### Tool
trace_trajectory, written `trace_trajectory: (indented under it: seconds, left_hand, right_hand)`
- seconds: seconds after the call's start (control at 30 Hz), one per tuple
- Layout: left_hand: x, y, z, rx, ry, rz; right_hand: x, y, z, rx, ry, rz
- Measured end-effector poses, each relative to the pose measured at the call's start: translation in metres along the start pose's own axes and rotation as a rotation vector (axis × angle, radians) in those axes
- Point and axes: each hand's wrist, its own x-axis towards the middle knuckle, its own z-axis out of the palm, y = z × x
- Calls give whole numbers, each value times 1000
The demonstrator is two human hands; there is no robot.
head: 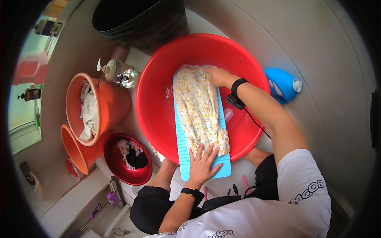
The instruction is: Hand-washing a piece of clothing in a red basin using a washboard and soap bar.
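A wet white cloth garment with a yellow print [198, 104] lies stretched lengthwise over a light-blue plastic washboard [205, 175]. The board leans in a large red plastic basin [154, 125], its near end sticking out past the rim. My left hand [202, 165] rests flat across the garment's near end and the bare board, fingers spread. At the far end, my right hand [218, 76] touches the garment's upper right edge; its fingertips are partly hidden, so its grip is unclear. Under my right forearm sits a pale scrubbing brush or similar small item [228, 114] in the basin.
Left of the basin stand an orange bucket of white laundry [116, 101], a second orange bucket [80, 148], a dark-red bowl with clothes [111, 166] and pump bottles [114, 70]. A black tub [146, 26] is behind; a blue detergent bottle [281, 86] is right.
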Motion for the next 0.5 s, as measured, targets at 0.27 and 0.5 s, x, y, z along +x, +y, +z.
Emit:
trace_trajectory:
  seconds: [0.27,0.5]
  left_hand:
    - [3,-2,-4,-61,35,13]
    - [2,-8,-2,-73,50,3]
  right_hand:
    - [14,15,29,-92,-27,5]
    - [-143,-84,32,-123,-371,-541]
